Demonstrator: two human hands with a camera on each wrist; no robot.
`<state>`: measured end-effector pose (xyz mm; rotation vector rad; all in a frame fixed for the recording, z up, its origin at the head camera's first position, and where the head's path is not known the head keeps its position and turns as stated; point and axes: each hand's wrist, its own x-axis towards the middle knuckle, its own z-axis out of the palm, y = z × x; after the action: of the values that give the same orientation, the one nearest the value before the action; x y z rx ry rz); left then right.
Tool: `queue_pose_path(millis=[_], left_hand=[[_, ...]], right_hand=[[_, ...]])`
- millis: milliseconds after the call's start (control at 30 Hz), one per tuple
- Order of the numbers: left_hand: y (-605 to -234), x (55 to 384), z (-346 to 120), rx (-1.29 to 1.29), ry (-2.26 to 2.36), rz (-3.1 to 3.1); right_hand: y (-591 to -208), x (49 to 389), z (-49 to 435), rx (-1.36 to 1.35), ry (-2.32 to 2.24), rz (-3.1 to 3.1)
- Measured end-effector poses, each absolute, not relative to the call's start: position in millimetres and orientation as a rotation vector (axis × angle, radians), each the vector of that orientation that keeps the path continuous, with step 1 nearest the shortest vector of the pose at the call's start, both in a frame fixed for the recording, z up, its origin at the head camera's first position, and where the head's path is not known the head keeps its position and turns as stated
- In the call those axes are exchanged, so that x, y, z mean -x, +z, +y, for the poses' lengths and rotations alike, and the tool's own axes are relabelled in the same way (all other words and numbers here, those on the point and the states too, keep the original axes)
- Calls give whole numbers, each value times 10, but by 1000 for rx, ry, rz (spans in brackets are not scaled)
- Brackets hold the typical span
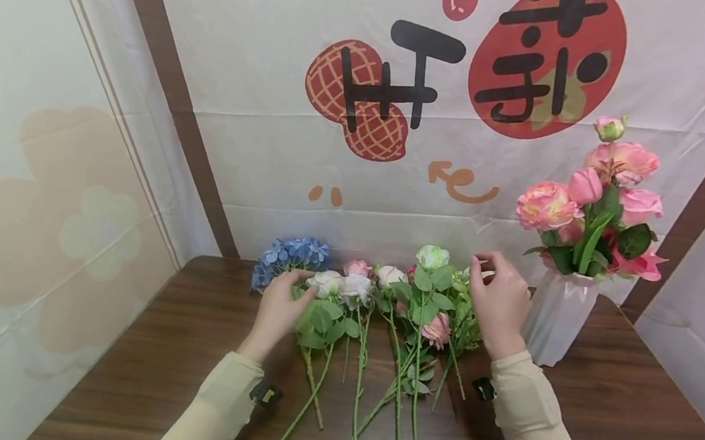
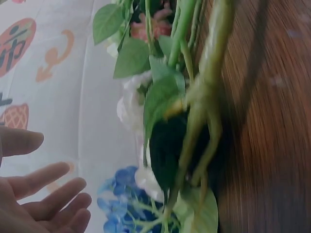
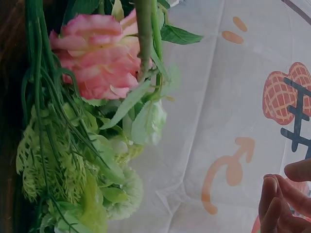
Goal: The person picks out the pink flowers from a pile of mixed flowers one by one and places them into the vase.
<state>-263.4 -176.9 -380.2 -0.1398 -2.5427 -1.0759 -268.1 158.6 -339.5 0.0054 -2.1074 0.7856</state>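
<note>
My left hand [image 1: 277, 308] is over the left end of a row of artificial flowers, close to a white flower [image 1: 326, 282] and a blue hydrangea [image 1: 291, 257]. In the left wrist view its fingers [image 2: 58, 194] are spread and hold nothing. On the other side, my right hand [image 1: 502, 302] hovers above green sprigs [image 1: 464, 323], left of the vase. Its thumb and fingertips [image 3: 274, 194] come close together, loosely bent, with nothing visible between them. Between the hands lie a pale green-white rose [image 1: 433, 256] and a pink flower [image 1: 437, 329], stems toward me.
A white ribbed vase [image 1: 562, 318] holding pink flowers [image 1: 548, 207] stands at the back right of the dark wooden table [image 1: 200, 347]. Behind the table hangs a printed white cloth [image 1: 257, 154]. Several long green stems [image 1: 358, 390] reach toward the front edge.
</note>
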Motion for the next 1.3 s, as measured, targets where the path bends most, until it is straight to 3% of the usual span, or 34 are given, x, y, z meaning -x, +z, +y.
queue_pose_path(millis=[1300], left_hand=[[-3912,2681,-692,578,-1096,-2723]], right_hand=[[-3459,2673,1433,-7,780,-2159]])
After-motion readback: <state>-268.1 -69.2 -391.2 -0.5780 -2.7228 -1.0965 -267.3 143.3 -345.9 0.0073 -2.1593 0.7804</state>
